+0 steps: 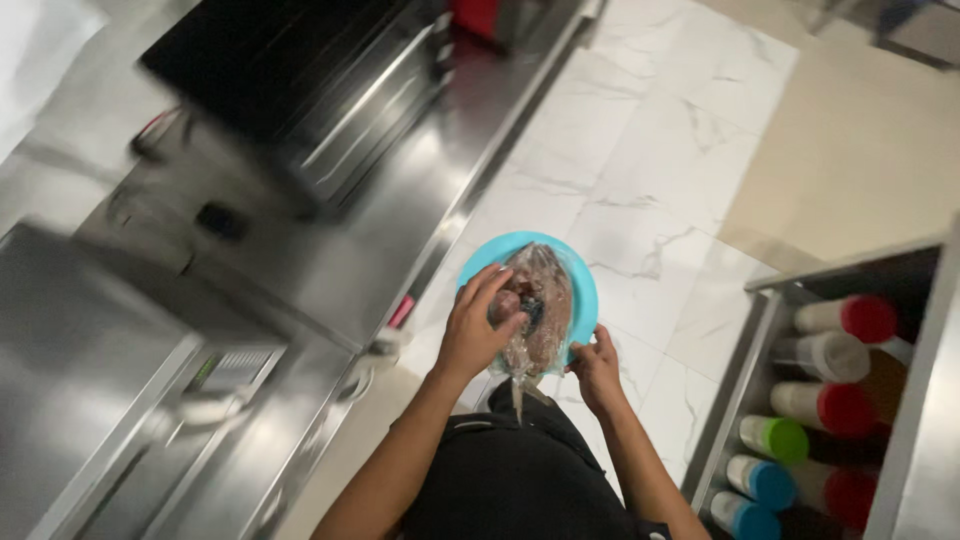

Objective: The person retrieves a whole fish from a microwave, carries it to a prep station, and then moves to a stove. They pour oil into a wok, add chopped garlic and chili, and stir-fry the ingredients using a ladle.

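Turquoise plastic, round and smooth: a plate [580,285] held over the white veined marble floor [650,180], just off the edge of a brushed steel counter [400,230]. On the plate, a clear, crinkled plastic bag [540,310] of dark reddish-brown lumps, glossy under the film, its twisted tail hanging off the near rim. Left hand [478,325] spread over the bag's left side, fingers curled and pressing into the plastic, gripping bag and plate edge together. Right hand [596,368] pinching the near right rim of the plate, thumb on top, fingers hidden underneath. Dark clothing directly below both forearms.

On the counter, blurred: a black boxy appliance [300,70] with a steel-trimmed front and a long bar handle. At far right, a steel bin [750,370] holding squeeze bottles on their sides, pale cylinders with round caps: red cap [868,318], green cap [785,438], blue cap [772,483].
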